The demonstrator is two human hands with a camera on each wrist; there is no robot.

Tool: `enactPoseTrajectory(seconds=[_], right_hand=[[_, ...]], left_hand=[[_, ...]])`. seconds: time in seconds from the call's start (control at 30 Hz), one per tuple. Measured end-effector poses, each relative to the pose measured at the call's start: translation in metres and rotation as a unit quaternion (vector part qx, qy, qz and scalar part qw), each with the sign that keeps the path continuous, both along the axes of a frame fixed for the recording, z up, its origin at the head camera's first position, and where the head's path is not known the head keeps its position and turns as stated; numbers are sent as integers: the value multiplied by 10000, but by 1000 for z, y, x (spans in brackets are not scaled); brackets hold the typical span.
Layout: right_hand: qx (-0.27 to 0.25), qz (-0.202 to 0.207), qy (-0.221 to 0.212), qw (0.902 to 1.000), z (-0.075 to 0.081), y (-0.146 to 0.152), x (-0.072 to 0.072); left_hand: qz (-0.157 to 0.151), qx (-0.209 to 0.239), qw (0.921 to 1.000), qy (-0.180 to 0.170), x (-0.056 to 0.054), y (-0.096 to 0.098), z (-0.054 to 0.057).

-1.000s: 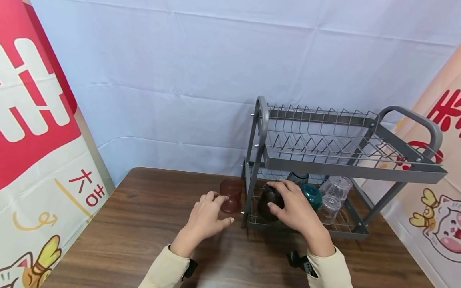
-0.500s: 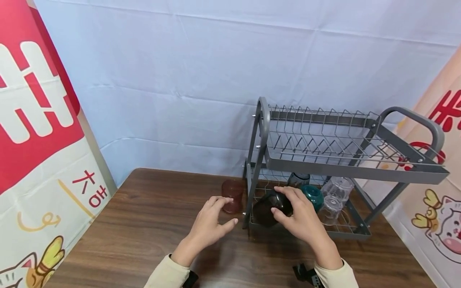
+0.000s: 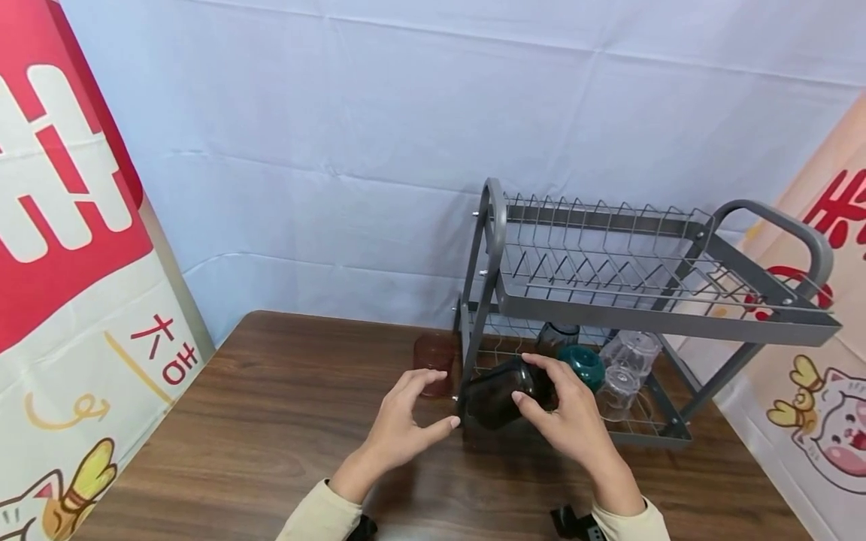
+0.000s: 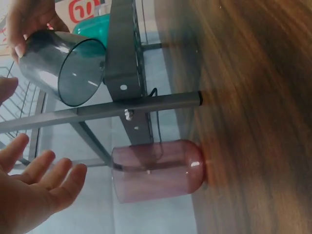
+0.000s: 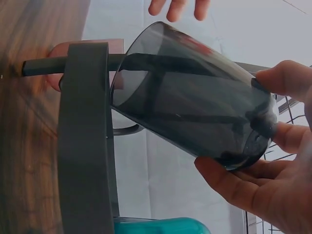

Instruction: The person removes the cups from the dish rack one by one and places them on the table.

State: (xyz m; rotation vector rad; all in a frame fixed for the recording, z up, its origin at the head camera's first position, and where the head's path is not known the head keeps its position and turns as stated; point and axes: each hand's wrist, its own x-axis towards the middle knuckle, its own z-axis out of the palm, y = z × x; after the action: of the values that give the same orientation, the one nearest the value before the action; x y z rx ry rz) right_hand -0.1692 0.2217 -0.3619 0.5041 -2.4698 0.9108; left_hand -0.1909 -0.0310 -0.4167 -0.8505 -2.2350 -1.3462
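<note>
One dark glass (image 3: 501, 397) is held tilted at the front L corner of the rack (image 3: 676, 323), low level, mouth turned L & downward; its base end is gripped by the thumb & fingers of the R hand (image 3: 575, 413). Nothing is held by the L hand (image 3: 406, 424); its fingers are spread, w/ the thumb near the front L post (image 3: 477, 338).

Main risk, prob.: a rim strike. The mouth is placed just beside the front rail (image 5: 84, 146) (contact can't be told), so a chip could be caused by any pull or turn made before the rim is cleared. Slip is next: only the rounded base end is gripped, the wall looks smooth & no support is given by the L hand, so a drop onto rail or table (image 3: 271, 406) could follow if the grip is loosened. 3rd: the teal glass (image 3: 583, 368) & clear glasses (image 3: 636, 349) could be knocked by a backward swing of the R hand. Last: the red glass (image 3: 434, 357), upright just outside the rack, could be tipped if the L hand is swept across w/o care.
</note>
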Motion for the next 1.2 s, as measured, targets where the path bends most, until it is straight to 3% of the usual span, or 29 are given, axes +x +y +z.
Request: enactPoseTrajectory(seconds=[0.13, 0.27, 0.5, 0.57, 0.73, 0.9, 1.1, 1.2], right_hand=[[-227, 82, -161, 9996, -2, 0, 2], [-597, 195, -357, 9974, -4, 1, 2], [-1414, 724, -771, 9843, -11, 0, -1], [-1562, 890, -819, 9803, -14, -1, -2], [-1890, 1045, -866, 9726, -19, -6, -5], [-2567, 1119, -1095, 9537, -23, -16, -5], [-3346, 1144, -1563, 9222, -24, -27, -5], [-3495, 1191, -1654, 9145, -26, -30, -5]], left_hand=[[-237, 237, 9994, 31, 0, 3, -4], [-491, 483, 9975, -176, 0, 7, -8], [-763, 852, 9926, -412, -1, 11, -14], [-822, 919, 9917, -353, 2, 11, -13], [-931, 1212, 9879, -252, 14, 12, 4], [-853, 1531, 9843, -213, 19, 15, 13], [-854, 1899, 9780, 114, 16, 17, 10], [-903, 1912, 9772, 202, 15, 17, 8]])
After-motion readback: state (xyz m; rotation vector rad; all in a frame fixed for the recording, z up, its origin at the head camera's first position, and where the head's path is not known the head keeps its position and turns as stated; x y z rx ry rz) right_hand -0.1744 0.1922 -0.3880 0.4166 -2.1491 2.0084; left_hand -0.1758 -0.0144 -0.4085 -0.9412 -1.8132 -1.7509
